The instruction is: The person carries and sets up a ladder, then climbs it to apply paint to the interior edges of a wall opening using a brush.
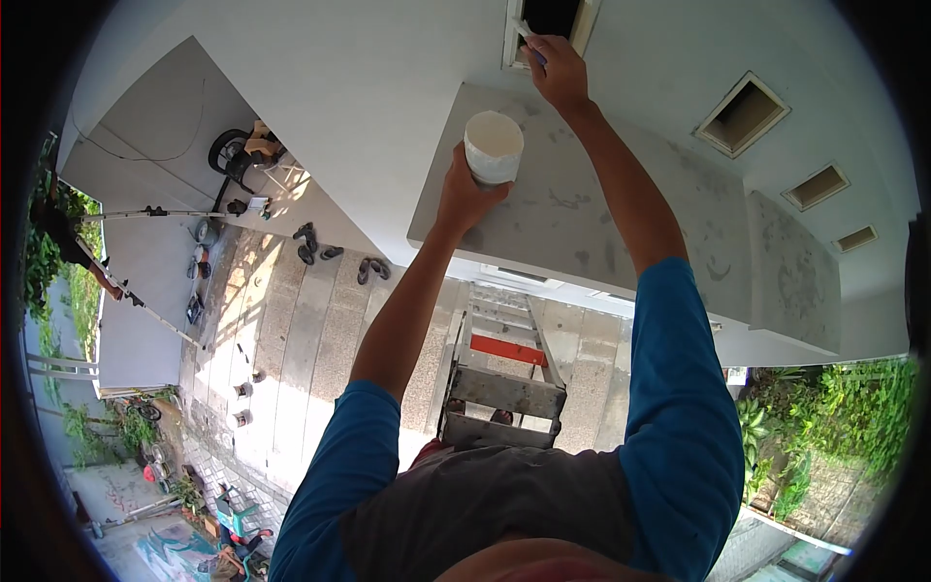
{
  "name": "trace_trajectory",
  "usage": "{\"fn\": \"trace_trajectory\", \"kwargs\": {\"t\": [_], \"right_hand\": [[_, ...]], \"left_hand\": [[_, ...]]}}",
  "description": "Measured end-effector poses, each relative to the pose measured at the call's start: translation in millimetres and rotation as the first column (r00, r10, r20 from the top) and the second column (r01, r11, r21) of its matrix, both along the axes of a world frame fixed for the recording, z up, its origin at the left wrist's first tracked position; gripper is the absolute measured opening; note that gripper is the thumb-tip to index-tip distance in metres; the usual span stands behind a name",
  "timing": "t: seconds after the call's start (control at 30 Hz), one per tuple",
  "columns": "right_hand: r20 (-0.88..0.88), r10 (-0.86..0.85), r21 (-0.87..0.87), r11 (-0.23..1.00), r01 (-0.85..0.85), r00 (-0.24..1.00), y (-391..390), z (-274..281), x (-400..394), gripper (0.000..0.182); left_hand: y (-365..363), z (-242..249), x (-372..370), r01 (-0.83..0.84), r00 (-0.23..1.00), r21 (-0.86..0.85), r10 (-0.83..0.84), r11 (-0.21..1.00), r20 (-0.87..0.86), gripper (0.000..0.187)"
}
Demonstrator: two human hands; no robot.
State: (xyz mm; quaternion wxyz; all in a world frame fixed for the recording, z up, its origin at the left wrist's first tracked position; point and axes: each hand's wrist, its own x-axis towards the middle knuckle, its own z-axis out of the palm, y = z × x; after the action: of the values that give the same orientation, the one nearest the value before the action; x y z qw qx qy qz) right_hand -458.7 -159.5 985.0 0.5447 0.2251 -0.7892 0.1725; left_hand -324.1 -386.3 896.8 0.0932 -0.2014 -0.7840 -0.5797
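My left hand (467, 199) is wrapped round a white paint tub (494, 171), holding it upright above a grey, stained ledge (582, 209). White shows on the tub's inner wall. Higher up, my right hand (560, 73) is closed on a paintbrush (527, 31) with a pale tip and a dark bluish handle. The brush tip lies at the cream frame (511, 44) of a rectangular wall opening, whose inside looks dark. Both my arms are stretched up and forward.
Below me stands a metal stepladder (509, 383) with a red strip. More framed openings (743, 114) run along the wall to the right. Sandals (372, 270) lie on the tiled floor. At left, a person's arm (92, 267) is beside long poles (145, 308).
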Motion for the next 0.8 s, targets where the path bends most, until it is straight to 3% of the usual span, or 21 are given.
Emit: {"fn": "trace_trajectory", "kwargs": {"t": [0.13, 0.2, 0.33, 0.4, 0.6, 0.73, 0.8], "right_hand": [[-0.067, 0.006, 0.121, 0.993, 0.002, 0.998, 1, -26, 2, 0.021], [0.035, -0.035, 0.203, 0.979, 0.027, 0.999, 2, -41, 4, 0.023], [0.11, -0.023, 0.221, 0.975, -0.002, 0.994, 3, -59, 7, 0.019], [0.245, -0.058, 0.227, 0.974, 0.001, 0.968, 2, -64, 11, 0.017], [0.357, -0.022, 0.174, 0.984, -0.044, 0.934, -4, -42, 8, 0.016], [0.355, -0.039, 0.135, 0.991, -0.01, 0.934, 1, -13, -10, 0.016], [0.181, 0.008, 0.068, 0.997, -0.021, 0.983, 4, 0, -10, 0.015]], "left_hand": [[1, -2, 0, 0.007, 1.0, 0.008, -0.007, 1.0, 0.007, 0.083], [1, -1, 0, 0.022, 1.0, 0.035, -0.022, 0.999, 0.017, 0.085], [1, 0, 0, 0.013, 1.0, 0.032, -0.013, 0.999, 0.008, 0.086], [0, -2, -1, 0.012, 1.0, 0.014, -0.012, 1.0, -0.013, 0.085], [1, -2, -2, 0.013, 1.0, 0.019, -0.013, 1.0, -0.006, 0.084], [0, -1, -2, 0.013, 1.0, 0.03, -0.012, 0.999, -0.026, 0.084], [0, -2, -1, 0.026, 1.0, 0.037, -0.026, 0.999, -0.005, 0.085]]}}
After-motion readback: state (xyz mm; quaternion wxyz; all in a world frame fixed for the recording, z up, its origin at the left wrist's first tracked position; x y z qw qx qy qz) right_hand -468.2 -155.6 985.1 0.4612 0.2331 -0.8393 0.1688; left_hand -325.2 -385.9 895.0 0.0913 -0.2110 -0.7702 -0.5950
